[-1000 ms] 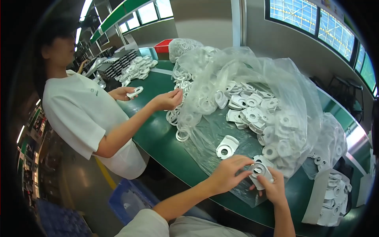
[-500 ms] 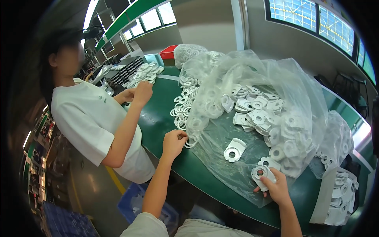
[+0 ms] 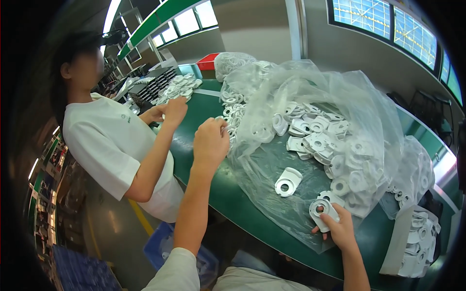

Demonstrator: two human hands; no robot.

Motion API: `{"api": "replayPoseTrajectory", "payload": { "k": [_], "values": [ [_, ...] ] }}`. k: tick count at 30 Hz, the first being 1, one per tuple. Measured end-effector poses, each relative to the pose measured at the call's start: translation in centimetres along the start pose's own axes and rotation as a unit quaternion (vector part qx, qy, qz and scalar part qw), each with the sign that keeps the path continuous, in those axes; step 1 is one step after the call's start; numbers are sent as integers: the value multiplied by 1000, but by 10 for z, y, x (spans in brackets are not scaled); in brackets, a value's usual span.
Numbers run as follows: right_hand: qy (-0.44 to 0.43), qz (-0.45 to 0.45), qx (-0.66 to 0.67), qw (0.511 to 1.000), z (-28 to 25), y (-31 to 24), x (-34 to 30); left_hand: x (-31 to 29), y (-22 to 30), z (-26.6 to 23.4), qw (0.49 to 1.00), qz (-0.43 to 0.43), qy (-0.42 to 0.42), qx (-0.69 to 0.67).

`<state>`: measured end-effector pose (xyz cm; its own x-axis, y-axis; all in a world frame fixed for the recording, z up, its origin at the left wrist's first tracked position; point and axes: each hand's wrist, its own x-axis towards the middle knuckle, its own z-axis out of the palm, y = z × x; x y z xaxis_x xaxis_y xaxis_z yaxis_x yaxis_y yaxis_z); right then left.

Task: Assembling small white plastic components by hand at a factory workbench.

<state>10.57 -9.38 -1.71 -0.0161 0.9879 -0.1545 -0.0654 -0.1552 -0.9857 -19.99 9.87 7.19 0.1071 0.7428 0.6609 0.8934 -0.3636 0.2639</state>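
My right hand (image 3: pixel 340 226) grips a white plastic plate with a round hole (image 3: pixel 324 215), thumb on its face, above the green table's front edge. Just behind it, a similar white part (image 3: pixel 330 197) lies on the clear plastic bag (image 3: pixel 262 194). A single white part (image 3: pixel 288 182) rests on the bag further left. My left hand (image 3: pixel 211 144) reaches over the near side of a heap of white rings (image 3: pixel 234 114). Its fingers are bent together beside the rings, and what lies between them is hidden.
Many white parts (image 3: pixel 318 133) are heaped in the open bag. A box of white parts (image 3: pixel 421 242) stands at right. On the left, a co-worker (image 3: pixel 104 145) handles something near another pile (image 3: pixel 180 87). A blue bin (image 3: pixel 158 242) sits below the table edge.
My left hand has moved up and away from me, along the ring heap. The loose ring near the bag's edge no longer shows there. My right hand stays almost still with its part.
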Motion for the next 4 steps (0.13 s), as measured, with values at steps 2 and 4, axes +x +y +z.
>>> {"api": "replayPoseTrajectory", "payload": {
  "k": [2, 4],
  "values": [
    [0, 4, 8, 1000, 0, 0, 1, 6, -8, 35, 997, -20, 21, -67],
    [-2, 6, 10, 1000, -2, 2, 1, 9, -10, 66, 965, -147, 18, -218]
  ]
}}
